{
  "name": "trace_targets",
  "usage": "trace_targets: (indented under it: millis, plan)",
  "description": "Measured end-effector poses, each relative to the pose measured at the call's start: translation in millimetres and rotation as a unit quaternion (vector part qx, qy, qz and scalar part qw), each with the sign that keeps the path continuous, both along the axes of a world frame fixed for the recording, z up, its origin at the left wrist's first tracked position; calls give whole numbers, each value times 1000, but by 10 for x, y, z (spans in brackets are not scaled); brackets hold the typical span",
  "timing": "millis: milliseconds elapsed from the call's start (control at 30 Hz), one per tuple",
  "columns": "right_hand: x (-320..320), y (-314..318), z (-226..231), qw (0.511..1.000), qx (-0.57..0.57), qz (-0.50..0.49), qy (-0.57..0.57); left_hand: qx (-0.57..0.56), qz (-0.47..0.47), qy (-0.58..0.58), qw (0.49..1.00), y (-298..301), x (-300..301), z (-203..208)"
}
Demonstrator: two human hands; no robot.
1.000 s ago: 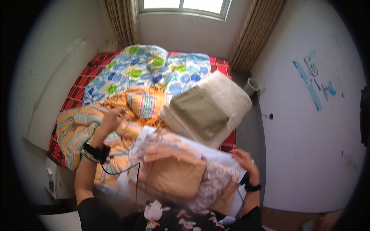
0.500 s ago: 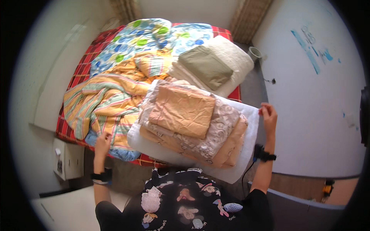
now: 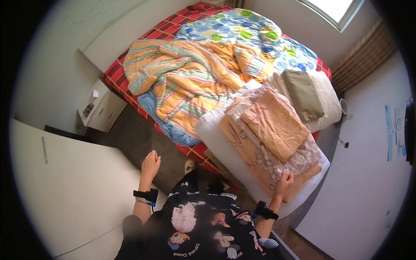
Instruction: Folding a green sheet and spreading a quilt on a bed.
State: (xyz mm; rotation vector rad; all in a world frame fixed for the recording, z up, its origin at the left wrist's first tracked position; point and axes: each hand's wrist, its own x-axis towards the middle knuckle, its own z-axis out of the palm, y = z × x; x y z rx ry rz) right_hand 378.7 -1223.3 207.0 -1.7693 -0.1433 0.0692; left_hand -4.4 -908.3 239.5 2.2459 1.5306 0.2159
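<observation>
My left hand [image 3: 151, 164] hangs over the floor beside the bed, its fingers curled closed with nothing showing in them. In front of the folded bedding my right hand [image 3: 284, 182] is closed too; whatever its fingers may hold is hidden. Nearest to it lie a folded patterned beige cover [image 3: 299, 162] and, on top, a folded peach sheet [image 3: 276, 125]. Beneath this stack is a white folded quilt [image 3: 211, 126] at the bed's near right corner. A folded olive-green cloth [image 3: 303, 95] rests on a cream quilt [image 3: 330, 104] behind it.
A rumpled striped yellow quilt [image 3: 186, 78] and a blue-and-green dotted quilt [image 3: 229, 28] cover much of the red plaid bed [image 3: 151, 37]. To the left stand a white nightstand [image 3: 104, 108] and a large cream surface [image 3: 65, 182]. A pale bin [image 3: 343, 106] stands beyond the bedding.
My view has swung left, so the bed and bedding sit farther right. My right hand has come from beside the stack to its near side; my left hand is now away from the striped quilt.
</observation>
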Motion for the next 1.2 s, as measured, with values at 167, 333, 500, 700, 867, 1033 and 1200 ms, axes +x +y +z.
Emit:
trace_targets:
  millis: [167, 333, 500, 700, 867, 1033, 1200]
  plan:
    - [-250, 484, 84, 988, -131, 33, -78, 7, 77, -8, 997, 573, -850, -102]
    - [-878, 1437, 233, 959, -232, 74, -144, -2, 122, -37, 992, 1194, -1892, -314]
    - [-1489, 2362, 57, 954, -219, 116, -168, 12, 170, -17, 985, 1865, -2542, -453]
    - [-1782, 3255, 104, 950, -240, 142, -141, -32, 124, -63, 990, 2533, -2512, -594]
    - [-1760, 3968, -81, 952, -248, 135, -114, -67, 99, -61, 991, 3330, -2191, -582]
    - [-1751, 4931, -671, 941, -260, 192, -99, -48, 59, -24, 997, 4187, -2020, -495]
    - [-1876, 6052, -606, 924, -224, 298, -82, -70, 3, -20, 997, 5153, -1583, -439]
